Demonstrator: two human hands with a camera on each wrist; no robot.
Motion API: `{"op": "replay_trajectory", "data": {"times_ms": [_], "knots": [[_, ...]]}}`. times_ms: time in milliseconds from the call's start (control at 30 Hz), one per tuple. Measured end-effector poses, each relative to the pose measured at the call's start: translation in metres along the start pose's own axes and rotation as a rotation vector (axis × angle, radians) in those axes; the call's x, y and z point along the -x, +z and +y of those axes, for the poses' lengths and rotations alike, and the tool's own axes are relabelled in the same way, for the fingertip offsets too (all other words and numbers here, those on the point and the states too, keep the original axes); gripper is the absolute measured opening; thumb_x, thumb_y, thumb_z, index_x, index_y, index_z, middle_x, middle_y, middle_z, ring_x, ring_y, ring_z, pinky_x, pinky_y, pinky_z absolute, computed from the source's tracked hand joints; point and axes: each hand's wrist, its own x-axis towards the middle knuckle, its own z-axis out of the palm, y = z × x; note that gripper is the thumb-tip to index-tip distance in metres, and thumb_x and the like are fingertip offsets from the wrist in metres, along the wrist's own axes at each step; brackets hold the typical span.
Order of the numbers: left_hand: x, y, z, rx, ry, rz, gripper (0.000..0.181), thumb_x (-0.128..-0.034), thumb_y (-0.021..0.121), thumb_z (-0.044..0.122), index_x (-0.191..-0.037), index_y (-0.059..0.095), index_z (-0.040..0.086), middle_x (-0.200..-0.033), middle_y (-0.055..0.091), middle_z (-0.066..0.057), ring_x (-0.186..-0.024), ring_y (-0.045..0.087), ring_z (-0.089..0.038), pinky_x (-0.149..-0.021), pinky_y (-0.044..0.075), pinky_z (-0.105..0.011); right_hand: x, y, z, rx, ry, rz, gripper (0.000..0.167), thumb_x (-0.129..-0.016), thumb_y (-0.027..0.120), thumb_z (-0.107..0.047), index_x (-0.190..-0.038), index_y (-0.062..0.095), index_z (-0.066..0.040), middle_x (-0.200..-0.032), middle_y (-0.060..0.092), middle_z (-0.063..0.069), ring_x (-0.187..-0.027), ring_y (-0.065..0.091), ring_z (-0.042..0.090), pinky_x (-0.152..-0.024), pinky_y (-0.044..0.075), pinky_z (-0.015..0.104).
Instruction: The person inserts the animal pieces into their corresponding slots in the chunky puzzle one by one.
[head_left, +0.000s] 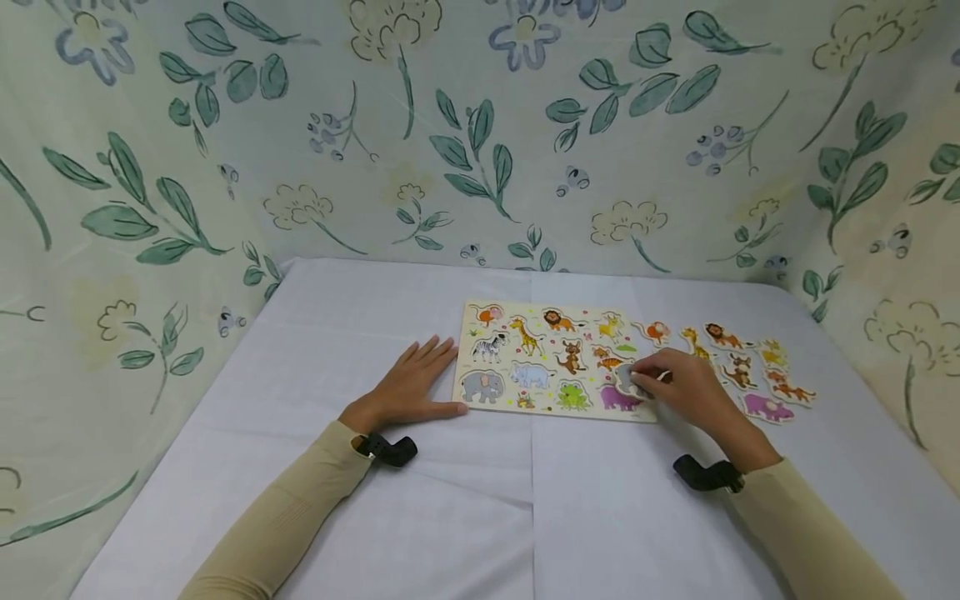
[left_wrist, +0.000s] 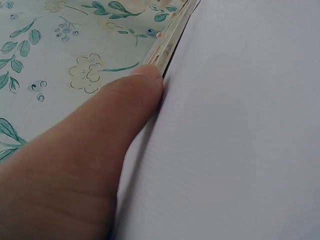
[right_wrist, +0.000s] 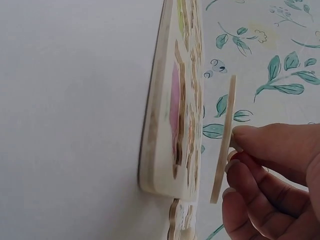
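A wooden animal puzzle board point(head_left: 540, 404) lies flat on the white cloth. The right hand point(head_left: 693, 392) pinches a grey puzzle piece point(head_left: 626, 381) over the board's right end, near the purple hippo picture. In the right wrist view, thumb and fingers of the right hand point(right_wrist: 272, 175) hold the thin piece point(right_wrist: 225, 140) edge-on by its back, apart from the board point(right_wrist: 157, 130). The left hand point(head_left: 408, 387) lies with fingers spread at the board's left edge, its thumb at the near left corner. In the left wrist view, the left thumb point(left_wrist: 95, 135) touches the board's edge point(left_wrist: 172, 40).
Several loose animal pieces lie right of the board, among them a lion point(head_left: 722, 335), a tiger point(head_left: 789, 387), a kangaroo point(head_left: 739, 370) and a purple hippo point(head_left: 767, 407). A floral curtain point(head_left: 465, 133) stands behind the table point(head_left: 450, 517). Each wrist wears a black camera.
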Motion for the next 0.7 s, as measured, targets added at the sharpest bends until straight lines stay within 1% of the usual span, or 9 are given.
{"op": "replay_trajectory", "data": {"times_ms": [167,400,567,700], "knots": [[-0.002,0.002,-0.003,-0.013,0.021,0.014,0.106,-0.0769,0.043,0.084,-0.155,0.022,0.016,-0.16,0.02,-0.003,-0.148,0.01,-0.025,-0.118,0.006,-0.047,-0.007,0.002,-0.006,-0.014,-0.001,-0.024,0.015,-0.087,0.073,-0.013,-0.1,0.074,-0.007,-0.092,0.069,0.005,-0.081,0.062,0.019,-0.071,0.055,0.037],[0.0,-0.001,-0.002,0.005,0.033,0.035,0.103,-0.0779,0.045,0.083,-0.154,0.026,0.016,-0.159,0.022,-0.005,-0.147,0.012,-0.027,-0.118,0.008,-0.048,-0.022,0.003,-0.019,-0.032,-0.018,-0.027,0.016,-0.087,0.073,-0.014,-0.101,0.075,-0.006,-0.09,0.069,0.004,-0.08,0.061,0.019,-0.071,0.054,0.036],[0.0,0.0,-0.003,0.012,0.022,0.012,0.103,-0.0774,0.044,0.083,-0.154,0.025,0.018,-0.16,0.02,-0.003,-0.148,0.009,-0.024,-0.119,0.005,-0.046,-0.027,0.006,-0.026,-0.051,-0.034,-0.024,0.016,-0.087,0.073,-0.013,-0.101,0.075,-0.007,-0.09,0.069,0.003,-0.081,0.061,0.018,-0.071,0.054,0.034],[0.0,0.001,-0.004,0.006,0.022,0.013,0.102,-0.0785,0.044,0.082,-0.155,0.024,0.018,-0.16,0.019,-0.003,-0.148,0.009,-0.024,-0.119,0.005,-0.046,-0.03,0.011,-0.029,-0.061,-0.058,-0.019,0.016,-0.086,0.074,-0.013,-0.101,0.075,-0.007,-0.091,0.068,0.003,-0.081,0.061,0.017,-0.071,0.055,0.033]]}}
